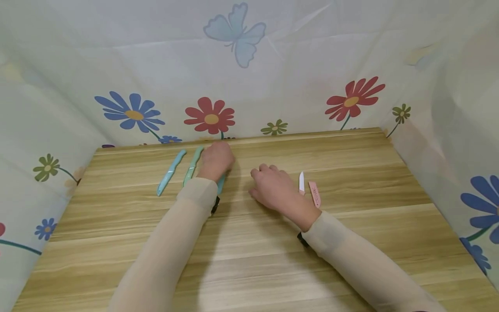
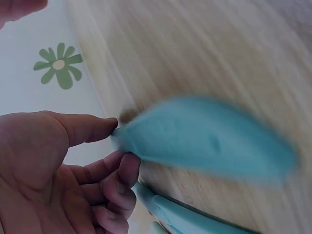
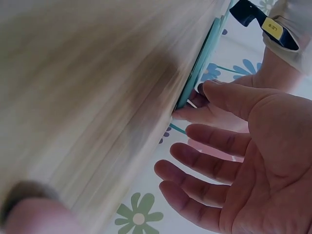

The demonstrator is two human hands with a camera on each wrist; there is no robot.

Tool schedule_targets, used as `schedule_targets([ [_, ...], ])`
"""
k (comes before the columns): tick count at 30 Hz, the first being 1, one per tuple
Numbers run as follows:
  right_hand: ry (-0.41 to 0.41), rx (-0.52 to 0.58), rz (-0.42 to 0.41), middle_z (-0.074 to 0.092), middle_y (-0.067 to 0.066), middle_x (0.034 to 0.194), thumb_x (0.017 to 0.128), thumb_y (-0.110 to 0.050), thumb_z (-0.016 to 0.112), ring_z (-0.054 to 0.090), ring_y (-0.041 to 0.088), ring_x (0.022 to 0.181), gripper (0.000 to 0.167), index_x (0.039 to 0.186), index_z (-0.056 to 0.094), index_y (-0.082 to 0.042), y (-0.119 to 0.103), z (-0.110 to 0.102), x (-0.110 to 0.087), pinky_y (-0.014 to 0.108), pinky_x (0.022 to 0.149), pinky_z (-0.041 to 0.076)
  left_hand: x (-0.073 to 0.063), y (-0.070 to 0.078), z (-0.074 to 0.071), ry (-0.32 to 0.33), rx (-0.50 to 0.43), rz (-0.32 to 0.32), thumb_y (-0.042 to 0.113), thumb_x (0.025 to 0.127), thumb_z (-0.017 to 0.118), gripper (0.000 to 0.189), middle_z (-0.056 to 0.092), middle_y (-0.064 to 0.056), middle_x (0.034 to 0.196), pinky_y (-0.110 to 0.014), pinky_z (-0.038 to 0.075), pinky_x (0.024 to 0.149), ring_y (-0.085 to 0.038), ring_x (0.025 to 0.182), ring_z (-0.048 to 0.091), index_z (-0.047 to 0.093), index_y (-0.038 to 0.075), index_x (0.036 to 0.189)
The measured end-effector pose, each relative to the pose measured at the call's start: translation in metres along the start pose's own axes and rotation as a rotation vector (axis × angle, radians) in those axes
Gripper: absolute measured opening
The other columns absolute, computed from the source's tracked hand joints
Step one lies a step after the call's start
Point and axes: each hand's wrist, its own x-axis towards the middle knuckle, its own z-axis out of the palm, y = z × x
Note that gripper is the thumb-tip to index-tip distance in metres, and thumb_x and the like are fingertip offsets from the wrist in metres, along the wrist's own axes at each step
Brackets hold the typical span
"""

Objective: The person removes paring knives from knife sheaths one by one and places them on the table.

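Note:
In the head view my left hand is at the far left of the table. The left wrist view shows its thumb and forefinger pinching the narrow end of a teal sheathed knife, blurred there. Beside that hand lie a green sheathed knife and a light-blue one. My right hand hovers by the table's middle, its fingers loosely bent with nothing held. Just right of it are a pink knife's bare white blade and its pink sheath; the hand hides most of that knife's handle.
The wood-grain table meets a white flower-printed curtain at its back edge and sides. Both wrists carry dark straps. A blurred pinkish thing fills the right wrist view's lower left corner; its kind cannot be told.

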Motion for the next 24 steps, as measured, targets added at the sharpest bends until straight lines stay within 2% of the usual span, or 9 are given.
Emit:
schedule_targets([
  [7,-0.014,0.046,0.000,0.068,0.012,0.118,0.101,-0.044,0.071,0.065,0.032,0.104,0.045,0.125,0.073,-0.006,-0.011,0.003,0.012,0.050,0.086,0.059,0.000,0.001,-0.002,-0.015,-0.059,-0.044,0.014,0.096,0.059,0.016,0.067,-0.013,0.103,-0.043,0.056,0.069,-0.028,0.083,0.063,0.068,0.002,0.099],
  [12,-0.035,0.111,0.037,0.067,0.010,0.109,0.099,-0.051,0.071,0.065,0.031,0.097,0.042,0.100,0.076,-0.009,-0.021,0.009,0.023,0.051,0.081,0.058,-0.002,0.004,-0.003,-0.034,-0.097,-0.086,0.013,0.097,0.059,0.018,0.065,-0.014,0.105,-0.038,0.052,0.066,-0.029,0.084,0.061,0.066,-0.001,0.106],
  [16,-0.070,0.129,0.059,0.065,0.008,0.103,0.098,-0.056,0.070,0.064,0.029,0.095,0.045,0.079,0.069,-0.016,-0.030,0.013,0.030,0.048,0.078,0.057,-0.002,0.005,-0.004,-0.050,-0.106,-0.101,0.012,0.098,0.057,0.022,0.064,-0.016,0.110,-0.037,0.051,0.067,-0.029,0.087,0.060,0.066,-0.003,0.112],
  [19,-0.087,0.118,0.061,0.063,0.007,0.098,0.097,-0.058,0.070,0.062,0.028,0.093,0.047,0.076,0.065,-0.017,-0.035,0.016,0.034,0.046,0.075,0.056,-0.001,0.006,-0.003,-0.071,-0.115,-0.108,0.012,0.098,0.057,0.024,0.062,-0.018,0.110,-0.036,0.050,0.067,-0.029,0.085,0.058,0.066,-0.005,0.112],
  [24,-0.104,0.098,0.075,0.061,0.005,0.091,0.096,-0.058,0.071,0.061,0.027,0.089,0.045,0.081,0.064,-0.016,-0.039,0.019,0.041,0.044,0.071,0.055,0.003,0.007,-0.002,-0.100,-0.116,-0.127,0.011,0.097,0.060,0.023,0.061,-0.018,0.106,-0.034,0.048,0.064,-0.029,0.082,0.057,0.066,-0.006,0.111],
])
